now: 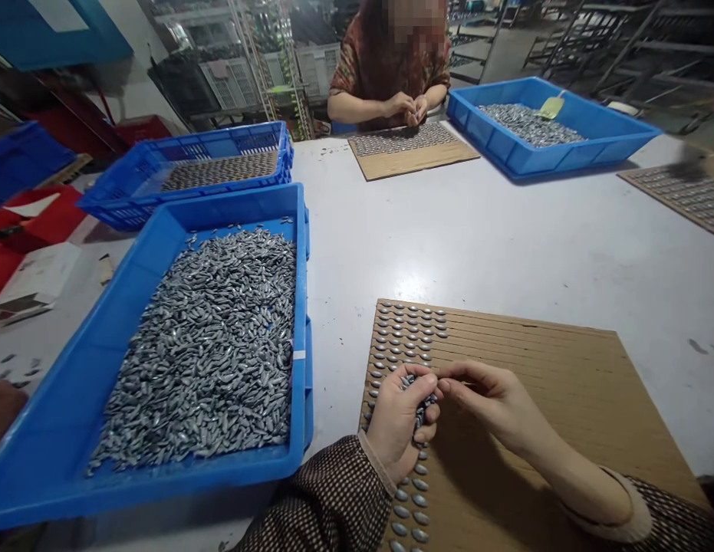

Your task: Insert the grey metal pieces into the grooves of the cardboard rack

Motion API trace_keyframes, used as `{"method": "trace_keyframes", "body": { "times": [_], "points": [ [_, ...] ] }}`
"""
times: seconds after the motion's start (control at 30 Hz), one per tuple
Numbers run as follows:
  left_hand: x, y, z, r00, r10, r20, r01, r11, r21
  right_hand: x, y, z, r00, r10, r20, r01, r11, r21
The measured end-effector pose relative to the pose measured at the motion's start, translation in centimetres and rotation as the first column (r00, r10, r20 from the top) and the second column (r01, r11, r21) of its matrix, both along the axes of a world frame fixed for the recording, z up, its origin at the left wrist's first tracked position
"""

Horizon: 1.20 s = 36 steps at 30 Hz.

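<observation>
Left hand (398,420): curled closed around a handful of small grey spindle-shaped pieces with a metallic sheen (419,414), which show between the thumb and the bent fingers
Right hand (498,402): just beside the left thumb, its thumb and forefinger tips close together; whether a piece sits between them cannot be told
Brown grooved flat board (541,376): on the surface (345,268), under both hands, its right part bare
Laid-out grey pieces (419,485): in columns along the board's left part, above and below the left hand in view, the columns reaching farther right at the far edge; some are hidden by that hand
Blue rectangular plastic tray (235,198): left of the board and apart from it, near the left sleeve (327,491)
Loose grey heap (212,345): inside that tray, left of the left hand and well apart from the right
Blue slatted plastic basket (284,153): beyond the tray, with rows of pieces inside
Person across (385,61): both hands together over a second brown board (419,162) covered largely with pieces
Second blue tray (615,142): right of that person, containing more grey pieces
</observation>
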State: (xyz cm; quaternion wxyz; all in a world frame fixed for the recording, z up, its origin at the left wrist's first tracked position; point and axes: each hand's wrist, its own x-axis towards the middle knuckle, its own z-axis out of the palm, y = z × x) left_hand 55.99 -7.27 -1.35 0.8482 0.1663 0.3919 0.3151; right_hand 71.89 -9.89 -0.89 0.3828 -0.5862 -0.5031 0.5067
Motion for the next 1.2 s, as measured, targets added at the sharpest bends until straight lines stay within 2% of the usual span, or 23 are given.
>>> {"method": "trace_keyframes", "body": {
  "times": [0.13,0.27,0.47,0.6,0.67,0.73,0.83,0.9,0.97,1.03,1.1,1.2],
  "points": [
    [0.2,0.2,0.2,1.0,0.013,0.022,-0.012,0.999,-0.041,0.0,0.1,0.8,1.0,0.004,-0.03,-0.005,1.0,-0.021],
    [0.2,0.3,0.3,0.999,-0.002,0.055,0.008,0.994,-0.107,0.3,0.4,1.2,0.997,0.059,-0.044,-0.06,0.998,-0.014],
    [0.1,0.3,-0.1,0.986,-0.049,0.161,0.074,0.985,-0.153,0.7,0.9,0.7,0.988,0.074,-0.138,-0.08,0.996,-0.042],
    [0.2,0.3,-0.2,0.987,-0.051,0.154,0.078,0.981,-0.178,1.2,1.0,0.2,0.988,0.064,-0.142,-0.072,0.996,-0.057],
    [0.0,0.6,0.1,0.983,-0.051,0.177,0.09,0.972,-0.217,1.7,1.1,-0.2,0.997,0.053,-0.052,-0.053,0.999,-0.01],
    [-0.4,1.3,0.7,0.97,-0.004,0.242,0.07,0.962,-0.264,2.4,1.3,-0.8,0.991,0.012,0.131,-0.025,0.995,0.1],
    [-1.2,2.2,1.7,0.931,0.188,0.312,-0.089,0.948,-0.305,3.5,2.2,-2.3,0.908,-0.047,0.416,-0.087,0.951,0.298],
    [-1.5,2.4,2.1,0.914,0.279,0.296,-0.172,0.924,-0.341,4.0,2.8,-3.5,0.848,-0.068,0.526,-0.171,0.904,0.393],
    [-1.6,2.3,2.1,0.92,0.265,0.29,-0.143,0.913,-0.383,4.2,3.4,-4.6,0.795,-0.104,0.597,-0.234,0.856,0.461],
    [-1.4,2.1,1.8,0.923,0.205,0.325,-0.063,0.915,-0.398,4.2,3.9,-5.4,0.745,-0.136,0.654,-0.285,0.82,0.496],
    [-1.4,1.9,1.5,0.915,0.181,0.361,-0.022,0.915,-0.402,4.0,4.2,-5.8,0.695,-0.151,0.703,-0.333,0.799,0.501],
    [-1.5,2.0,1.3,0.908,0.205,0.367,-0.033,0.905,-0.424,4.1,4.4,-6.1,0.64,-0.164,0.75,-0.381,0.78,0.496]
  ]
}}
